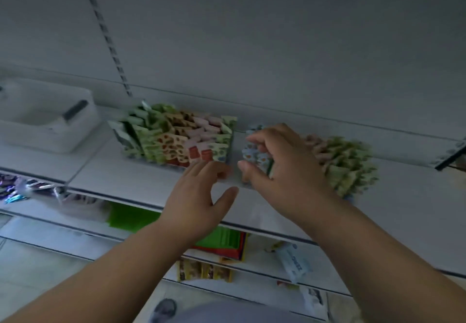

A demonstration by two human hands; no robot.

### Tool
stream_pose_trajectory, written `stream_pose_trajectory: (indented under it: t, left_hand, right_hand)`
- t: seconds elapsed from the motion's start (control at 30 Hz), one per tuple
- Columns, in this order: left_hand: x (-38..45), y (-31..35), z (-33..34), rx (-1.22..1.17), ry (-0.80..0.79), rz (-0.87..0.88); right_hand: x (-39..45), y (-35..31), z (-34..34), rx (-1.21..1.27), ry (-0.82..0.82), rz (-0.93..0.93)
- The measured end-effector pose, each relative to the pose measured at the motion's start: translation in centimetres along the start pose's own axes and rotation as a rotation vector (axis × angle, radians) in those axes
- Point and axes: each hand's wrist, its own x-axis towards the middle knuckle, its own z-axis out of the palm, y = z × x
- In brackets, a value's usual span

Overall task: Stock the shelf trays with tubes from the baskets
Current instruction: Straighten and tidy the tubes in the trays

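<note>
Your right hand [282, 169] is pinching a small bunch of tubes [257, 157] (blue-patterned) at the right tray [350, 169] on the shelf [126, 184]. Your left hand [199, 196] is hovering just beside it, fingers spread and holding nothing

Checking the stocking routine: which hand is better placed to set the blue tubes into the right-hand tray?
Right hand: it already grips the blue tubes at that tray; the left hand is open, holding nothing.
</note>
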Motion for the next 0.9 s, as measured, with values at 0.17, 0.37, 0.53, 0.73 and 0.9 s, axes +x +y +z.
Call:
stream_pose_trajectory:
  t: [0.17, 0.37, 0.53, 0.73, 0.9]
  left_hand:
    - [0.3, -8.9, -7.0, -0.023, 0.044, -0.012]
    - [3.3, -15.5, -12.8, -0.052, 0.040, 0.063]
    - [5.6, -17.6, -14.6, -0.095, 0.057, 0.123]
    - [10.3, -21.0, -15.8, -0.008, 0.049, -0.037]
    - [15.8, -23.9, -16.3, 0.066, -0.024, -0.068]
  right_hand:
    - [5.6, -6.9, 7.1, 0.057, 0.057, 0.020]
    - [10.7, -11.1, 11.3, 0.038, 0.048, 0.069]
    - [14.8, -11.5, 12.4, -0.020, 0.035, 0.044]
    - [21.2, -9.8, 13.9, -0.084, -0.095, 0.008]
    - [25.4, -9.1, 15.7, -0.194, -0.303, 0.077]
